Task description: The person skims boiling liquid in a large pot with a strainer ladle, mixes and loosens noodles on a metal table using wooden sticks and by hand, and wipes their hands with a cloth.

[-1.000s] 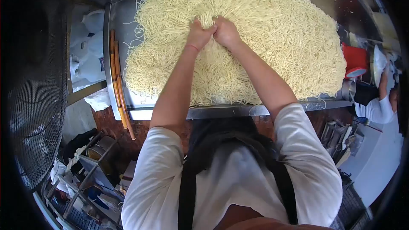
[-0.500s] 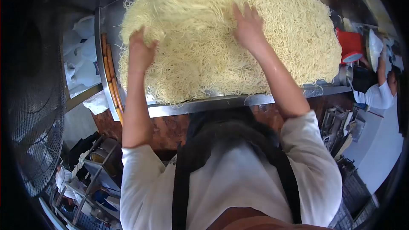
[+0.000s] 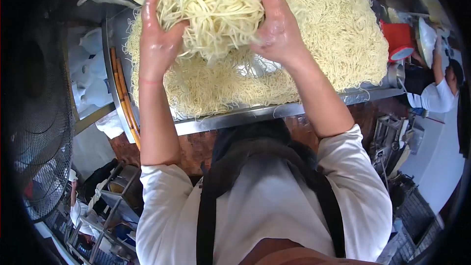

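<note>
A thick bundle of pale noodles (image 3: pixel 211 12) is lifted between my two hands, close to the camera. My left hand (image 3: pixel 161 39) is curved round its left side, with the thumb pressed into the strands. On the right side, my right hand (image 3: pixel 278 24) cups the bundle with its palm and fingers. Some strands hang loose at the upper left, blurred. Below and to the right, a wide layer of noodles (image 3: pixel 338 34) covers the metal table (image 3: pixel 196 126). Bare metal shows through a gap in the layer under the bundle.
Two wooden sticks (image 3: pixel 123 95) lie along the table's left edge. A fan guard (image 3: pixel 44 137) stands at the left. A red container (image 3: pixel 396 41) is at the right end, near a co-worker (image 3: pixel 434 97). Another person (image 3: pixel 83 216) is at the lower left.
My hands first gripped noodles on the table, then parted from a blurred, moving mass. Now they hold a bundle between them, raised toward the camera.
</note>
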`<state>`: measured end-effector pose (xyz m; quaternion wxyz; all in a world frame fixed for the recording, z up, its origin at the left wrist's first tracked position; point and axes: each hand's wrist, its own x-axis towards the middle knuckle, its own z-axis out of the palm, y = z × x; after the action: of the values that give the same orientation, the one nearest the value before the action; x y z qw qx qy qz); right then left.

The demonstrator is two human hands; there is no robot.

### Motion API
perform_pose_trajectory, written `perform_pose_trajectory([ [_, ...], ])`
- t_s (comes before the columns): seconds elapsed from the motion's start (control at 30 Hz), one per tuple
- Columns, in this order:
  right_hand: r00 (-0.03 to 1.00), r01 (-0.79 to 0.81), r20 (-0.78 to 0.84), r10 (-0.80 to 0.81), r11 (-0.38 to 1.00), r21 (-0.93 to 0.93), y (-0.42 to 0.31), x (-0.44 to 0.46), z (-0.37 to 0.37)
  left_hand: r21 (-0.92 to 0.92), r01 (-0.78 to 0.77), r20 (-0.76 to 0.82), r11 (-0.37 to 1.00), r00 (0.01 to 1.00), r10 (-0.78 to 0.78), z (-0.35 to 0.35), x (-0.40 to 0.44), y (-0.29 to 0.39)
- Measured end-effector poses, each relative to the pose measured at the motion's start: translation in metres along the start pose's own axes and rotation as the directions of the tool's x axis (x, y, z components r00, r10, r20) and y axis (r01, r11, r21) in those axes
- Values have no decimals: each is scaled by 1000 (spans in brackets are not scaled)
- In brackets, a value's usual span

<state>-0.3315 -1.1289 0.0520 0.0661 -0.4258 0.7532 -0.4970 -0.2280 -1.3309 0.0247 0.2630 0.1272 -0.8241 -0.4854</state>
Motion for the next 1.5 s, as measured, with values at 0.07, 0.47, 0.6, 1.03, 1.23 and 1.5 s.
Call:
perform_pose_trajectory([
  [0.07, 997, -74, 18, 81, 965, -253, 11, -15, -16, 332, 31, 26, 943, 999, -42, -4, -8, -21],
  [0.47, 830, -498, 174, 529, 845, -193, 126, -69, 73, 70, 322, 160, 944, 931, -330, 113, -84, -85],
  [0.6, 787, -504, 278, 551, 834, -227, 30, -55, -10, -196, 384, 31, 902, 922, -386, 42, -59, -26],
  [1.03, 863, -287, 248, 439, 832, -475, 137, -185, 69, 301, 176, 435, 937, 850, -299, 143, -202, -87],
  [1.23, 990, -110, -106, 90, 973, -202, 59, -148, -18, 110, 49, 371, 993, 924, -87, 78, -142, -15],
  [1.5, 959, -276, -76, 273, 843, -462, 86, -271, -126, 616, 160, 227, 771, 902, -368, 118, -202, 49],
])
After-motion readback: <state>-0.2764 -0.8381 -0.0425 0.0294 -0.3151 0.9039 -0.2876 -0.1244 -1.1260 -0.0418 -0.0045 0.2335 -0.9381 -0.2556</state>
